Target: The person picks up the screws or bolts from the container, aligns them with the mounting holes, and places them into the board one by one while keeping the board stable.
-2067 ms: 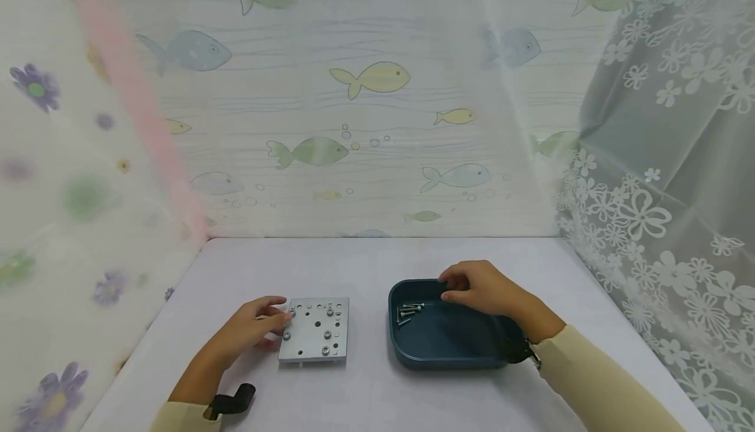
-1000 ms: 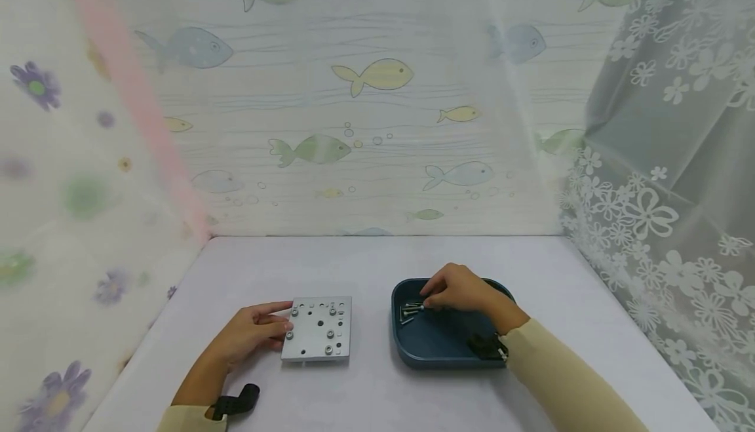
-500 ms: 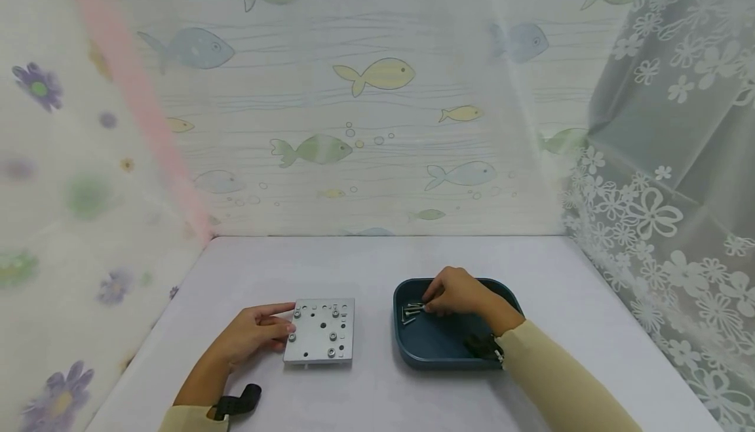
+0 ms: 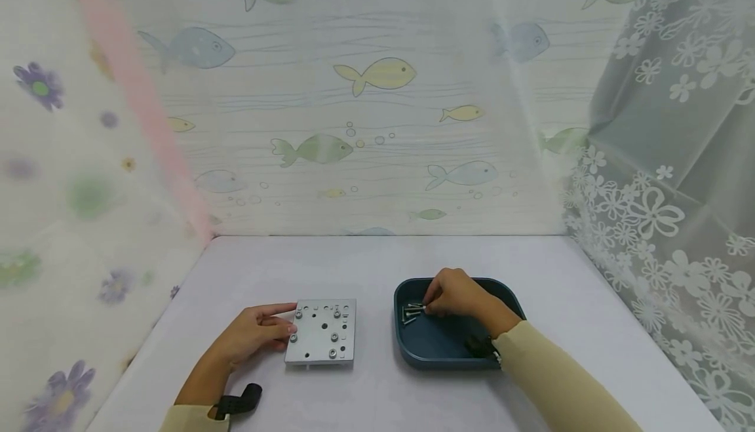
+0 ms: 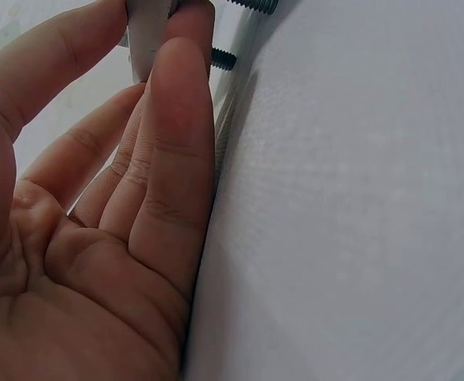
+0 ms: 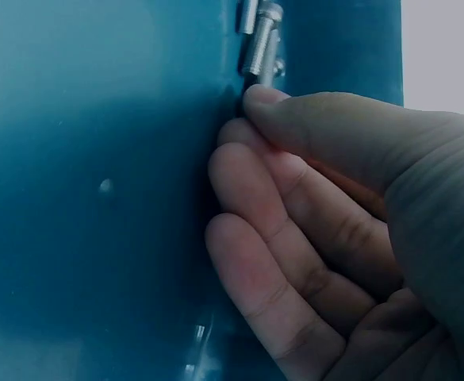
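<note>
On the left, a silver square metal plate (image 4: 315, 343) with holes and several socket-head screws (image 4: 334, 337) stands slightly raised on the white table. My left hand (image 4: 250, 335) pinches its left edge between thumb and fingers; threaded screw ends (image 5: 224, 59) stick out beneath the plate in the left wrist view. In a dark blue tray (image 4: 451, 363), my right hand (image 4: 457, 294) is lowered at a small pile of screws (image 4: 411, 313). Thumb and forefinger tips meet at the end of one screw (image 6: 257, 51) in the right wrist view and pinch it; its end is hidden.
White cloth covers the table (image 4: 371, 392). A fish-print curtain (image 4: 377, 124) rises behind it, with a flowered curtain (image 4: 71, 222) at the left and a lace one (image 4: 655, 222) at the right. Both wrists wear dark camera mounts (image 4: 238, 400).
My right hand has moved left and down within the tray to the screws, its fingers closing there. In the last half second it barely moves. The left hand stays on the plate.
</note>
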The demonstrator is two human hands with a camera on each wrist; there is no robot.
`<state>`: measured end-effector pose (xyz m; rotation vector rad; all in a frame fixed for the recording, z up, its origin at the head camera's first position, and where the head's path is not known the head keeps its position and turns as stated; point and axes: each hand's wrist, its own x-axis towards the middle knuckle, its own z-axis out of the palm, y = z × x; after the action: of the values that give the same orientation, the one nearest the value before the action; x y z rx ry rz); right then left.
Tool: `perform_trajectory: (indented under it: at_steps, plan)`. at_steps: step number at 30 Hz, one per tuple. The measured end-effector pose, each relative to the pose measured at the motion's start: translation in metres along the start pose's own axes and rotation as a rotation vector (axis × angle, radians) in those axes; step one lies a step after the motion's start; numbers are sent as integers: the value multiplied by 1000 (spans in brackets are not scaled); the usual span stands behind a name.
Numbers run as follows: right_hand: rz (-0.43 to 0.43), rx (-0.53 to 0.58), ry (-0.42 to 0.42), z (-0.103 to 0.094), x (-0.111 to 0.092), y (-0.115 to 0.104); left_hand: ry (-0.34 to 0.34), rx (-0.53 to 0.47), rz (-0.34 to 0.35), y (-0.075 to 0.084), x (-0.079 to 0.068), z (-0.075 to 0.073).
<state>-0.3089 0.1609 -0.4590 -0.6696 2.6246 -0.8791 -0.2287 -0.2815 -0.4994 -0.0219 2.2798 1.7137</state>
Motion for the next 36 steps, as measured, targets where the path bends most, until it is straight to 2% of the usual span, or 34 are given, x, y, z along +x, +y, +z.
perform_trajectory:
  at_steps: [7, 17, 26, 36]
  plan:
    - [-16, -18, 20, 2, 1, -2, -10, -7, 10, 1, -1, -1]
    - [-33, -39, -13, -4, -4, -2, -7, 6, 10, 5, -5, 3]
    - [-36, 17, 14, -11, -5, -2, 6, 17, -10, 5, -4, 4]
    - [-49, 119, 33, -15, -12, -9, 5, 25, 8, 4, -4, 3]
